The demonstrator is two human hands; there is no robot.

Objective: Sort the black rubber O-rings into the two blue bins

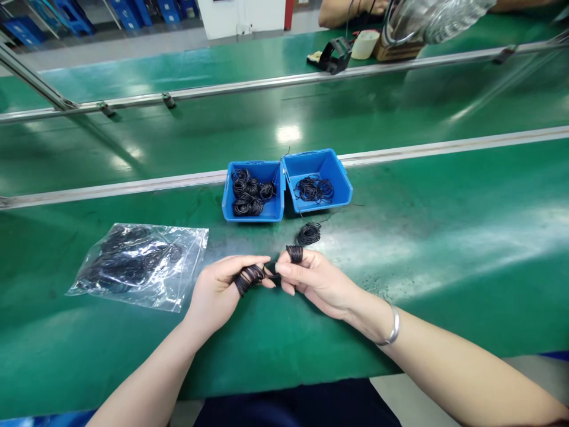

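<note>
in the head view, the left hand has its grip closed around a coil of black wire, low in the middle of the tabletop. the right hand wears a small wound coil about a finger — its grip pinches a black strand between the hands. just beyond lies a loose coil; farther off stand the left blue bin and right blue bin, both holding black coils. a clear bag of dark wire lies to the left.
</note>
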